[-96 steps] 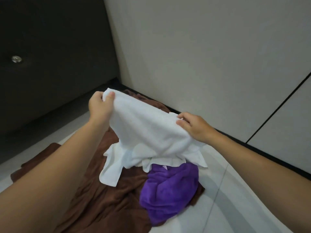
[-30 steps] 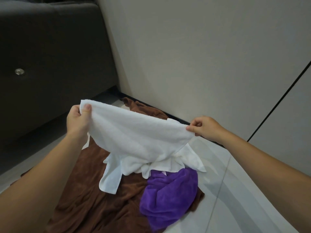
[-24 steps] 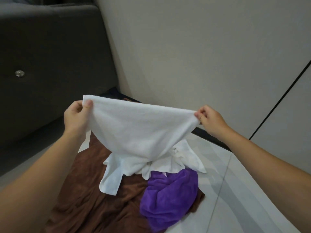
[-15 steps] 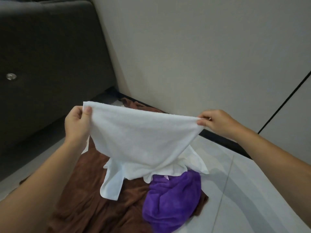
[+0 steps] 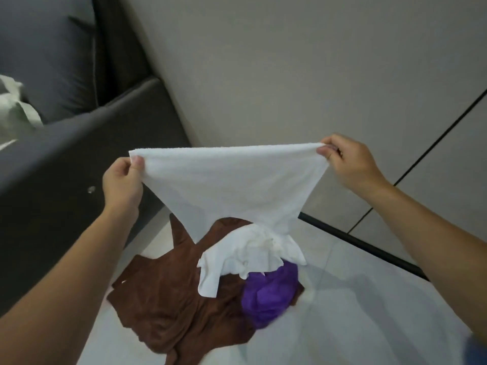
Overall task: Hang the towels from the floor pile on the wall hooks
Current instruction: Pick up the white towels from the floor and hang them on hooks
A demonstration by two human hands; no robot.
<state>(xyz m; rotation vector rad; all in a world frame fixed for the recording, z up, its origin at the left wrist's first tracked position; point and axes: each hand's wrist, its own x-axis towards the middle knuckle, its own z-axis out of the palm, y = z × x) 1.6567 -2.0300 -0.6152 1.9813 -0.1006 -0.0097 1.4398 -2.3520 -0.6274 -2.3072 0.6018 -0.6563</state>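
A white towel (image 5: 234, 185) is stretched taut between my hands above the floor pile. My left hand (image 5: 121, 183) pinches its left top corner and my right hand (image 5: 347, 164) pinches the right top corner. The towel's lower end still trails onto the pile, bunched over a purple towel (image 5: 271, 296) and a brown towel (image 5: 168, 299) spread on the floor. No wall hooks are in view.
A dark grey sofa (image 5: 52, 143) stands at the left, with a pale cloth (image 5: 15, 109) on its seat. A plain light wall (image 5: 290, 69) with a black skirting strip (image 5: 369, 246) runs behind the pile. Pale floor tiles (image 5: 369, 312) lie to the right.
Both hands have raised the white towel higher and spread it wider, pulling its top edge taut. The view has risen, so the pile looks farther below and the sofa seat shows.
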